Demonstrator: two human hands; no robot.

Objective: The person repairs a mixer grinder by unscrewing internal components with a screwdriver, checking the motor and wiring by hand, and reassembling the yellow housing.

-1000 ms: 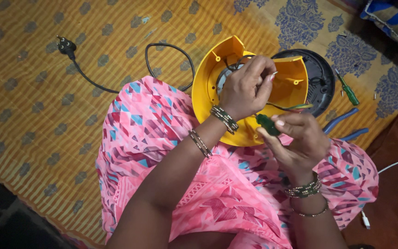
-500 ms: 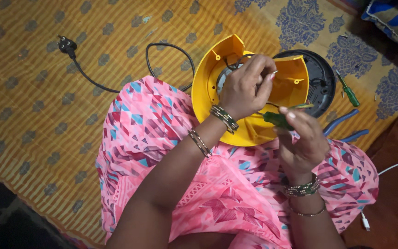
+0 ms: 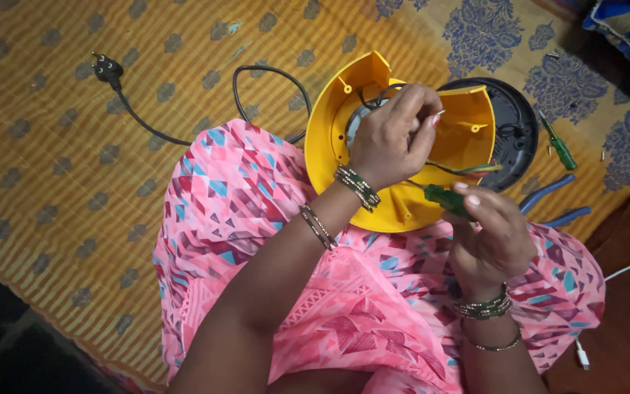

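At frame centre the yellow plastic housing (image 3: 402, 146) rests on the lap — light, stiff, best gripped by its rim — left hand (image 3: 391, 138) pinching wires inside it, right hand (image 3: 486, 237) closed around a green-handled screwdriver (image 3: 446, 198).

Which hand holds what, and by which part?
Right hand grips a green screwdriver by its handle. Left hand reaches inside the yellow housing; whether its fingers pinch anything cannot be told.
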